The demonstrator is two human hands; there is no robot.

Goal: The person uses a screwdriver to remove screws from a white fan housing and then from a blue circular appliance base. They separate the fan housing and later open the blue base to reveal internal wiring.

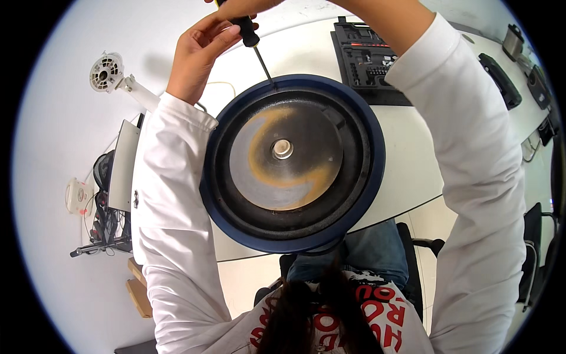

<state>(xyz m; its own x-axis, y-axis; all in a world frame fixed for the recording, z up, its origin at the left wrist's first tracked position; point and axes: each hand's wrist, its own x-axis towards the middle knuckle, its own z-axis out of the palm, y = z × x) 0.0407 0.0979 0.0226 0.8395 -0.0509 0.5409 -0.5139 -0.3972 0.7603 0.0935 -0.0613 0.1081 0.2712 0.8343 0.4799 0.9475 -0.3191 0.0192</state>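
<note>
A round appliance with a dark blue rim point(365, 118) lies on the white table point(407, 153). Inside it sits a grey metal disc point(306, 135) with rusty orange streaks and a silver hub point(282, 148) at its middle. A screwdriver point(250, 34) with a black handle points down, and its tip meets the far rim of the appliance. My left hand point(197, 53) curls its fingers on the handle. My right hand point(244, 7) grips the handle's top and is mostly cut off by the upper edge.
An open black tool case point(365, 59) with bits lies beyond the appliance. Black devices point(500, 79) and a metal cup point(514, 41) stand at the far right. To the left are a white fan-like part point(106, 72), a white panel point(122, 168) and tangled cables point(105, 221).
</note>
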